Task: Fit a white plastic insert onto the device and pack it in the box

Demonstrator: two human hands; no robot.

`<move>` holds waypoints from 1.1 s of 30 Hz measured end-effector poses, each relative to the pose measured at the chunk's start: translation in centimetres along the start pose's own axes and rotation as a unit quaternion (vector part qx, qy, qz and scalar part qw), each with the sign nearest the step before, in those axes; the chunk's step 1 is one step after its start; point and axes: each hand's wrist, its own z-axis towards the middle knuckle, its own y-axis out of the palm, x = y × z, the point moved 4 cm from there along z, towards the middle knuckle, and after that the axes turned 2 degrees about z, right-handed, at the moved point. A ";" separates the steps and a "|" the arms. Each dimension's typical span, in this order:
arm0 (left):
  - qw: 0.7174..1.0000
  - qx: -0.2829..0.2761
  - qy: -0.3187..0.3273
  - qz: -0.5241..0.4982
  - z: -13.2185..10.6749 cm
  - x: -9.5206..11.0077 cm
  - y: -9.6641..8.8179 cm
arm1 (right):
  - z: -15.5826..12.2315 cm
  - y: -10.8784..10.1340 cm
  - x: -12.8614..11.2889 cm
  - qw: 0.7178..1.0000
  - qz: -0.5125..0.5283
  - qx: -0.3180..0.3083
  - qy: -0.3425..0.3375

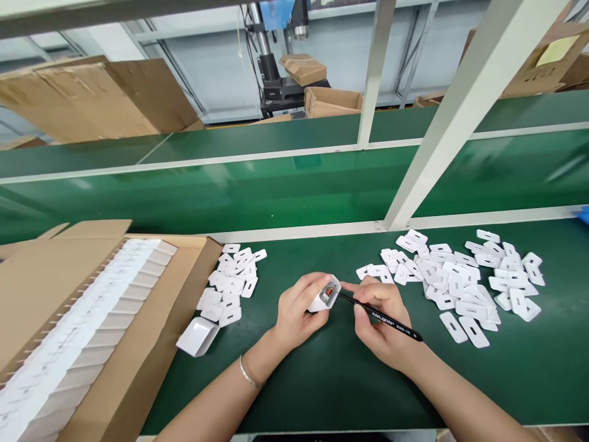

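Left hand [297, 310]: my fingers closed around white charger housing [323, 294]. Right hand [381, 319]: fingers gripping black tweezers [381, 316], tip seemingly inside housing. White plates [460, 279] heaped on tabletop [322, 368].

One head-worn camera looks forward and down, close over the green workbench [322, 368], conveyor belt [257, 190] beyond
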 end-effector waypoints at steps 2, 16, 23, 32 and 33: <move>1.000 -0.003 0.002 0.000 -0.1 0.0 0.0 | 0.0 -0.1 0.0 1.000 -0.017 -0.001 0.002; 1.000 -0.012 0.007 0.008 -0.1 0.0 0.2 | 0.0 -0.1 0.0 0.997 -0.074 -0.009 -0.007; 1.000 -0.019 0.011 0.001 -0.1 0.2 0.5 | 0.5 0.4 -1.2 0.980 -0.173 -0.037 -0.090; 0.999 -0.047 -0.006 0.021 0.1 0.3 0.9 | 0.4 0.7 -1.1 0.967 -0.225 -0.024 -0.112; 0.999 -0.044 -0.008 0.018 0.1 0.3 0.9 | 0.3 0.6 -1.0 0.974 -0.200 -0.012 -0.103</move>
